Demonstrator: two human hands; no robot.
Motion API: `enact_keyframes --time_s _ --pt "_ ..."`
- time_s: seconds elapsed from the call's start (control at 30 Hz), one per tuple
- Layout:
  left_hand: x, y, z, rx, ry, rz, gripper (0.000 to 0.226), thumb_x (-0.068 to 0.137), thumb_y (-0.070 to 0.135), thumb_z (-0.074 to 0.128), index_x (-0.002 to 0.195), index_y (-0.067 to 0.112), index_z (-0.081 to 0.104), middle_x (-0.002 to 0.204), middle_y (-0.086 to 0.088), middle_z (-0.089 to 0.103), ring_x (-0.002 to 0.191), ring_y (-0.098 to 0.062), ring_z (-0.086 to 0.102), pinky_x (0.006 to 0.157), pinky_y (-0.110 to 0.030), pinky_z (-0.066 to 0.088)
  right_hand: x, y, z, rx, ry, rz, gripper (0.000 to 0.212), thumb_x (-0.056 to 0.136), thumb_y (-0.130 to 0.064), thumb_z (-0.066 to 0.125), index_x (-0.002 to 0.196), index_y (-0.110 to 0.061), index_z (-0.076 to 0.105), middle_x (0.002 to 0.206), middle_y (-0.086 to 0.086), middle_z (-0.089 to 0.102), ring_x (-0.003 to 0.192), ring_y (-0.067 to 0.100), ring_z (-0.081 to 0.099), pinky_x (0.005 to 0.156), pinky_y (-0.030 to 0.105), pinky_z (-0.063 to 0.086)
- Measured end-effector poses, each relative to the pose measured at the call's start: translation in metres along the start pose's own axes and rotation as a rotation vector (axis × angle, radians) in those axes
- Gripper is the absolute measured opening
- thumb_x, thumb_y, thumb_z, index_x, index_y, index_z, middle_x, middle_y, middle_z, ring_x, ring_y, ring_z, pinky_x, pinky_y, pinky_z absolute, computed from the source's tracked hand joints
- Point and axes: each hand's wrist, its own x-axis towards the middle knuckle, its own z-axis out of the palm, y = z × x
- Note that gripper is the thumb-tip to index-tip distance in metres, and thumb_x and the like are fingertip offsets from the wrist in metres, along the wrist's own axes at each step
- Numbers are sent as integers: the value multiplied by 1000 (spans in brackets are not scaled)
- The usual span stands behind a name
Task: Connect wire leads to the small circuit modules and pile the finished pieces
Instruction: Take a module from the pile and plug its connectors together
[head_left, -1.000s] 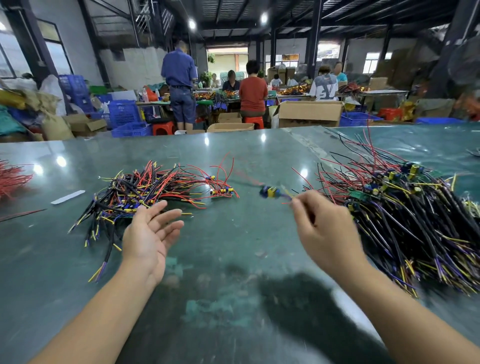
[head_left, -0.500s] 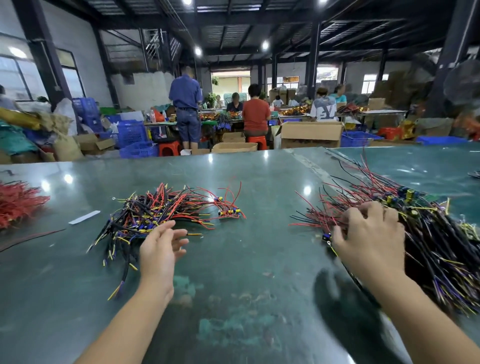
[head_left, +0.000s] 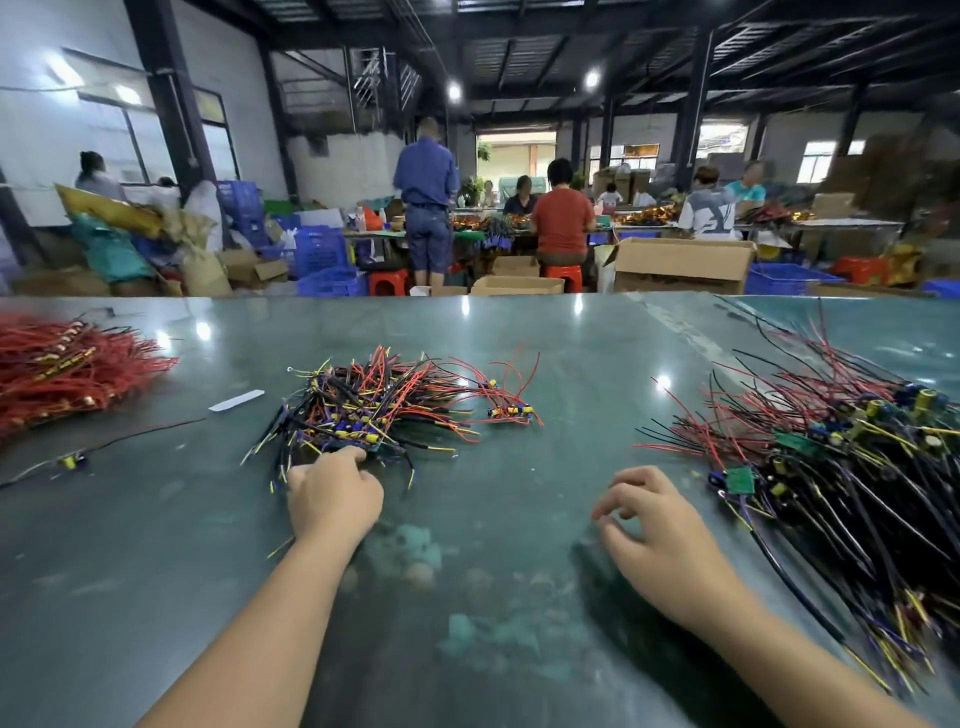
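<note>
While the two bare forearms reached forward over the glossy green table (head_left: 571, 364), the right hand (head_left: 670, 540) hovered just above its surface with fingers loosely curled and spread, gripping nothing. It sat near the close edge of the large right-hand pile of wired modules (head_left: 852, 467), apart from it; a small green circuit board (head_left: 740, 479) lay at that pile's near-left corner, just beyond the fingertips. The pile's black, red, purple and yellow leads fanned out toward the table's right edge.

The left hand (head_left: 332, 499) lay a little farther forward, knuckles up, its fingers bent down into the near edge of the middle pile of wired pieces (head_left: 384, 405). Whether those fingers actually pinched a wire could not be told, since the back of the hand hid them. A couple of separate small modules with red leads (head_left: 511, 410) rested just right of that pile.

Farther left, a white strip (head_left: 236, 401) lay flat on the table, and a single small yellow component on a dark lead (head_left: 70, 461) sat near the left edge. Beyond it spread a bundle of red wires (head_left: 67, 369).

Past the table's far edge stood cardboard boxes (head_left: 680, 265), blue crates (head_left: 322, 254) and red stools (head_left: 389, 280), with several people working at other benches.
</note>
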Motion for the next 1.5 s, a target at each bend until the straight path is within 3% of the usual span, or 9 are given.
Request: enact_keyframes --time_s 0.37,0.53,0.63,0.77,0.87,1.0,1.17,1.33,1.5 --pt "9 0 -11 -668 96 -279 49 83 -6 43 130 11 48 126 -19 42 87 -32 49 72 -33 43 -1 -7 -1 57 -61 23 16 84 -14 61 75 -27 64 99 -19 46 82 7 58 80 33 48" --pt "15 8 -22 -1231 -129 -467 48 86 -18 39 126 7 47 75 -7 54 60 -14 49 38 -13 40 0 -9 -1 70 -70 35 17 85 -14 61 74 -27 64 100 -19 47 83 4 58 80 31 48" --pt "11 9 -21 -1083 -261 -416 36 83 -12 44 108 10 56 70 -6 60 55 -15 51 42 -15 42 0 -9 -1 75 -76 32 17 84 -13 60 74 -26 64 100 -16 48 83 6 58 80 31 47" --pt "12 -3 -11 -580 -21 -301 14 80 9 57 86 15 68 81 -6 66 75 -27 58 76 -35 53 -1 -8 0 77 -75 30 19 83 -12 59 73 -27 64 99 -15 49 82 7 59 78 29 46" --pt "11 -7 -11 -312 25 -200 22 81 21 59 103 17 65 111 -9 65 104 -31 57 86 -34 44 0 -6 1 77 -83 30 21 83 -12 58 71 -29 63 100 -15 49 82 4 58 75 24 43" --pt "13 -5 -9 -14 -61 -17 20 85 23 54 100 14 65 108 -13 66 101 -34 57 80 -34 44 2 -5 2 87 -53 18 22 83 -12 59 70 -29 63 98 -15 50 81 4 58 70 19 39" --pt "12 -3 -7 20 -42 124 44 87 24 62 130 27 56 126 -10 58 114 -32 54 94 -36 42 3 -4 4 86 -39 5 22 83 -11 61 71 -29 63 98 -14 51 81 5 58 68 16 38" --pt "3 4 1 18 36 170 39 87 16 61 125 24 54 118 -4 35 79 -28 47 76 -35 39 3 -4 3 95 -31 1 23 83 -8 60 71 -28 63 98 -13 51 80 7 58 69 18 39" --pt "2 5 2 2 50 294 18 89 17 61 102 24 71 120 0 45 91 -27 57 78 -32 42 3 -4 4 90 -32 -6 23 83 -9 60 71 -28 63 98 -13 50 80 4 57 68 15 38"
